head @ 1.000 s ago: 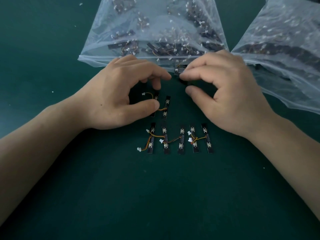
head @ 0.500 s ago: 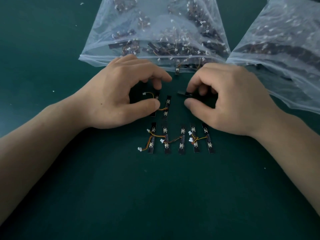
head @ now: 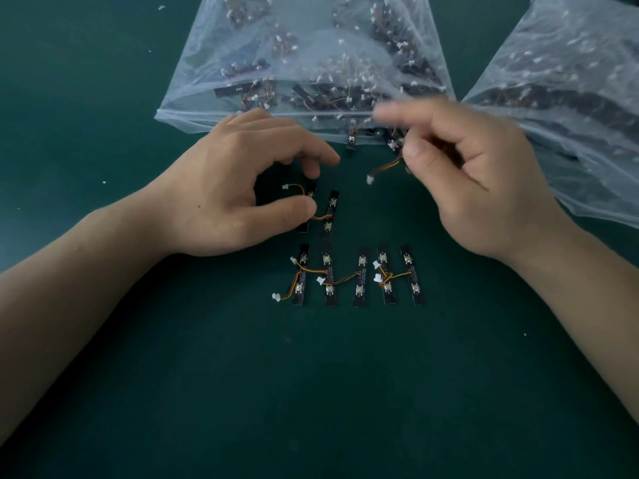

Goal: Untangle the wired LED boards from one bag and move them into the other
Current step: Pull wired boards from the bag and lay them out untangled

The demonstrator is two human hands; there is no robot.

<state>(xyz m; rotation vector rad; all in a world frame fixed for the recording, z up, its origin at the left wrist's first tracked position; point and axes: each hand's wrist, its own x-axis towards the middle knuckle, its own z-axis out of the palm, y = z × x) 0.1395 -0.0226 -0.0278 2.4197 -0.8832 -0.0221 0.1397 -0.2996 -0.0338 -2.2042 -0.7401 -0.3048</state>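
Right hand (head: 484, 188) grip pinches wired board (head: 394, 144), blurred, by bag (head: 193, 98); left hand (head: 235, 191) grip pinches second board (head: 311, 197) on counter (head: 311, 392).

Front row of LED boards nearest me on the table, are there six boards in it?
No, the front row of LED boards holds five, lying side by side on the green table.
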